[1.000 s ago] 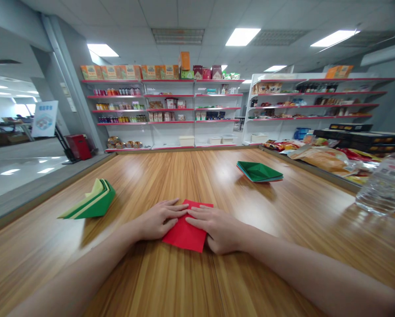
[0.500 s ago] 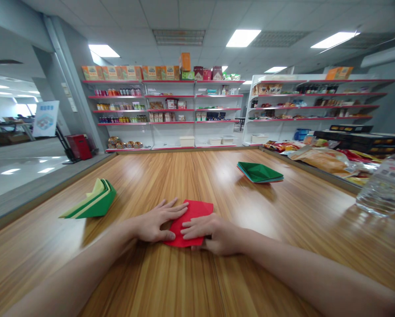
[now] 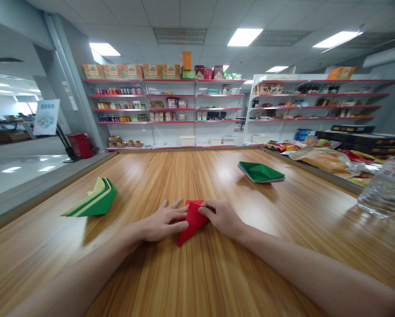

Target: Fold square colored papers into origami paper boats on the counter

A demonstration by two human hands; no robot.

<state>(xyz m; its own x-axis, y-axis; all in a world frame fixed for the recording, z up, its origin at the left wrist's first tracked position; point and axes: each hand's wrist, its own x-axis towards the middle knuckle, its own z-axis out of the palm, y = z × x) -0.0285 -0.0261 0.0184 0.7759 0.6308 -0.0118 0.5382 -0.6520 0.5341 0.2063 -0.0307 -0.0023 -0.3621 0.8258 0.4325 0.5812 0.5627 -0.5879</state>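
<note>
A red sheet of paper [image 3: 195, 223] lies on the wooden table [image 3: 171, 277] in front of me, its right part folded over so that a pointed corner faces me. My left hand [image 3: 164, 222] rests flat along its left side, fingers spread, fingertips and thumb touching the paper. My right hand [image 3: 224, 219] pinches the folded-over edge near the top right between thumb and curled fingers. Part of the paper is hidden under the fingers.
Nested green and yellow folded papers [image 3: 100, 200] stand at the left. A stack of folded papers, green on top [image 3: 262, 171], sits farther back right. A clear plastic bottle [image 3: 382, 189] is at the right edge, beside snack packets [image 3: 323, 159]. Stocked shelves [image 3: 171, 105] stand behind.
My right hand has gone from lying on the red paper to pinching its edge, folding the right part over leftward. My left hand has shifted slightly off the paper's middle.
</note>
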